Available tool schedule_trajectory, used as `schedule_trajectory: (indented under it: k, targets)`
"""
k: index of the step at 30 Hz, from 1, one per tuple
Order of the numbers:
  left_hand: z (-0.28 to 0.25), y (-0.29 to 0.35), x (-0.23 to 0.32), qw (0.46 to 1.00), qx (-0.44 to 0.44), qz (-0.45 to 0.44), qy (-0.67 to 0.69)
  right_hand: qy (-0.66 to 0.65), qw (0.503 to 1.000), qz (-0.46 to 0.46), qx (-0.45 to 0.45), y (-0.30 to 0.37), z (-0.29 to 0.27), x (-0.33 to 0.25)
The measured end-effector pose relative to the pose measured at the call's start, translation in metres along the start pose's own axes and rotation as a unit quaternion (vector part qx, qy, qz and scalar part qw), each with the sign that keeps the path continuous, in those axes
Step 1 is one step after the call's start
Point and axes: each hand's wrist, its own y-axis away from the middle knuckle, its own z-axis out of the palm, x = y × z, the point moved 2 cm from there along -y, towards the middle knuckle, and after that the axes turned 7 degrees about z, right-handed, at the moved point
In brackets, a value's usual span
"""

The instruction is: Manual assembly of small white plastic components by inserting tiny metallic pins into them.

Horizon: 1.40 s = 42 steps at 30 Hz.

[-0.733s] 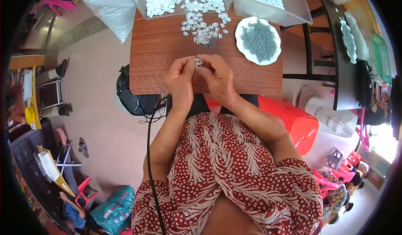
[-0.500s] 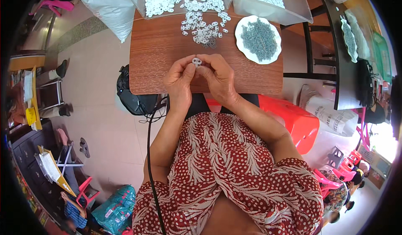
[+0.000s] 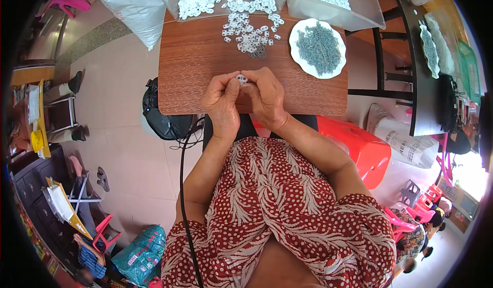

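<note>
Both hands meet above the near part of the brown wooden table (image 3: 190, 64). My left hand (image 3: 224, 100) pinches a small white plastic piece with two holes (image 3: 241, 78) between thumb and forefinger. From the other side, the closed fingers of my right hand (image 3: 268, 97) grip the same piece; whether a screw is also in them is hidden. Beyond the hands lies a loose scatter of similar white pieces (image 3: 249, 41), with a little heap of grey metal bits (image 3: 258, 54) at its near end. A white scalloped plate (image 3: 296, 57) heaped with grey screws (image 3: 319, 48) stands to the right.
At the far edge, a clear bin (image 3: 174, 12) and a second bin (image 3: 334, 17) hold many white pieces. A white sack (image 3: 131, 13) leans at the far left. A black bag (image 3: 163, 114) and red stool (image 3: 354, 147) flank my legs. A black cable (image 3: 184, 185) runs past my left arm.
My hands stay together on the white piece, with the left wrist turned slightly and the right hand shifted a little to the left. The things on the table have not moved.
</note>
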Motion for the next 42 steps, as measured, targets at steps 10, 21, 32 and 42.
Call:
schedule_trajectory:
  k: [10,21,32,42]
  targets:
    - [0.002,0.000,0.003,1.000,0.011,-0.018,-0.005,-0.013,0.999,0.044,-0.022,0.000,-0.001,-0.006]
    - [0.005,-0.001,0.015,0.999,0.003,0.002,-0.053,-0.006,1.000,0.005,0.003,-0.005,0.002,-0.010]
    - [0.010,0.009,0.005,0.999,0.028,-0.028,0.031,0.064,0.992,-0.105,0.033,-0.009,0.009,-0.007]
    - [0.015,0.009,0.002,0.999,0.021,0.010,-0.022,0.067,0.990,-0.115,0.045,-0.014,0.005,-0.003]
